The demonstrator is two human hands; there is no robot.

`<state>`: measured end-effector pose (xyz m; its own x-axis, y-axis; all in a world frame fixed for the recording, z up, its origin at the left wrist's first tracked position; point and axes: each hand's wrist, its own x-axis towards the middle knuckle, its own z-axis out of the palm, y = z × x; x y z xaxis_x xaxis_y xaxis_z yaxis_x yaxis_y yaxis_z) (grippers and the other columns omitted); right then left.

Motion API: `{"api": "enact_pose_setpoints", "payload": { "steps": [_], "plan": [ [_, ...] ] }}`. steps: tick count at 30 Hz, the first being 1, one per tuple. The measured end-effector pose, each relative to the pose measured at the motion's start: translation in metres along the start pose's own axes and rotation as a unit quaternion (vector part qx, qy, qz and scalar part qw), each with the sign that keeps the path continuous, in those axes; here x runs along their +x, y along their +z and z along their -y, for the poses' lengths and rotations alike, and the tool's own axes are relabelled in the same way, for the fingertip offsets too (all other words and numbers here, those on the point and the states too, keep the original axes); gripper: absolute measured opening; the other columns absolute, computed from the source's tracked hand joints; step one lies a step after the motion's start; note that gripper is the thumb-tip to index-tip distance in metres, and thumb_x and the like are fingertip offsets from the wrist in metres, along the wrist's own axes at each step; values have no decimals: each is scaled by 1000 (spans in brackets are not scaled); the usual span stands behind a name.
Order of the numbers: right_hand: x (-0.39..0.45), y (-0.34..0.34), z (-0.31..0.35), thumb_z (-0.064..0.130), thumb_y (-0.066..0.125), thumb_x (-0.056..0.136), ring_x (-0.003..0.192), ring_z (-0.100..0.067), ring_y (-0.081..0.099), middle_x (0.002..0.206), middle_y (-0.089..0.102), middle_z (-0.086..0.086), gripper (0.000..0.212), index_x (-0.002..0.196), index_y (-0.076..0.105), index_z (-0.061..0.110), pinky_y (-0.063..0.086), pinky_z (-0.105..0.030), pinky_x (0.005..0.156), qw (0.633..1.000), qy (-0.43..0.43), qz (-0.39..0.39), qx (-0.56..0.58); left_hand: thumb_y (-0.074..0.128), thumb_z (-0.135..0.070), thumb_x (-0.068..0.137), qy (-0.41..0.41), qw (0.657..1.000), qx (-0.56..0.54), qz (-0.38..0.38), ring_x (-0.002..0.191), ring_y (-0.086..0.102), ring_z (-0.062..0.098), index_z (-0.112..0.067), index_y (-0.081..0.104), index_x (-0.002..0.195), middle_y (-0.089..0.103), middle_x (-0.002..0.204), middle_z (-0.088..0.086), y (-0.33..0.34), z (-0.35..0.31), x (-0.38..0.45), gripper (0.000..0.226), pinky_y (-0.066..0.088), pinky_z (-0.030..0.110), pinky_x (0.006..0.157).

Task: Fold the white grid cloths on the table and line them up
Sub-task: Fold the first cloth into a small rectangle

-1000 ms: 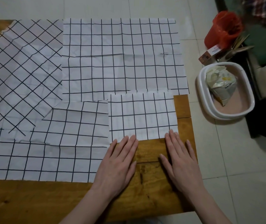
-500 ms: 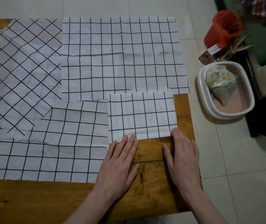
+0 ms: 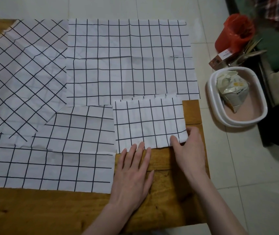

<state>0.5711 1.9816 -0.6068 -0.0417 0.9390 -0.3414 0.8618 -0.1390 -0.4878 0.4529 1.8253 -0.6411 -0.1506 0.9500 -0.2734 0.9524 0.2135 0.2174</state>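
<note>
The folded cloth (image 3: 149,122) lies at the right side of the wooden table (image 3: 50,209), its far edge overlapping the big flat cloth (image 3: 130,61). The right hand (image 3: 188,150) pinches the folded cloth's near right corner between thumb and fingers. The left hand (image 3: 133,173) lies flat with straight fingers, fingertips on the folded cloth's near edge. Left of the folded cloth lie a second flat cloth (image 3: 50,156) and a diagonal-lined cloth (image 3: 23,75). Right of the table, on the floor, sits a white tub (image 3: 211,92).

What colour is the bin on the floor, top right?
Red, seen best in the head view.
</note>
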Motion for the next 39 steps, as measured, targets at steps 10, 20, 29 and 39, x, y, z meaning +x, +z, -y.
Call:
{"api": "enact_pose_setpoints", "payload": {
  "steps": [10, 20, 29, 39],
  "plan": [
    [-34, -3, -17, 30, 69, 99, 103, -7, 68, 114, 70, 11, 29, 127, 62, 33, 60, -30, 85, 960, 31, -25, 276, 32, -56, 105, 3, 1000, 2, -3, 152, 36, 33, -24, 34, 162, 40, 162, 13, 0, -12, 0, 66, 23, 57, 121],
    [-60, -21, -28, 15, 65, 100, 92, -5, 61, 96, 61, 10, 13, 105, 68, 27, 46, -9, 75, 972, -85, -96, 197, 36, -57, 102, 69, 997, 13, 15, 149, 40, 32, -25, 39, 159, 45, 158, 13, 14, -46, -5, 65, 33, 56, 121],
    [-59, 18, -34, 22, 52, 104, 117, -14, 55, 129, 56, -3, 41, 141, 61, 9, 46, -15, 98, 965, -239, -84, 71, 40, -53, 104, 47, 998, -27, -44, 153, 36, 27, -16, 37, 160, 42, 162, 11, 5, -26, -11, 67, 25, 49, 123],
    [-59, 50, -24, 23, 41, 103, 156, -18, 29, 165, 39, -4, 54, 156, 45, 14, 31, -39, 124, 931, -359, 12, -64, 42, -48, 102, -34, 993, -66, -94, 148, 40, 23, -9, 35, 158, 48, 156, 9, -5, 14, -20, 69, 31, 45, 124]
  ]
}}
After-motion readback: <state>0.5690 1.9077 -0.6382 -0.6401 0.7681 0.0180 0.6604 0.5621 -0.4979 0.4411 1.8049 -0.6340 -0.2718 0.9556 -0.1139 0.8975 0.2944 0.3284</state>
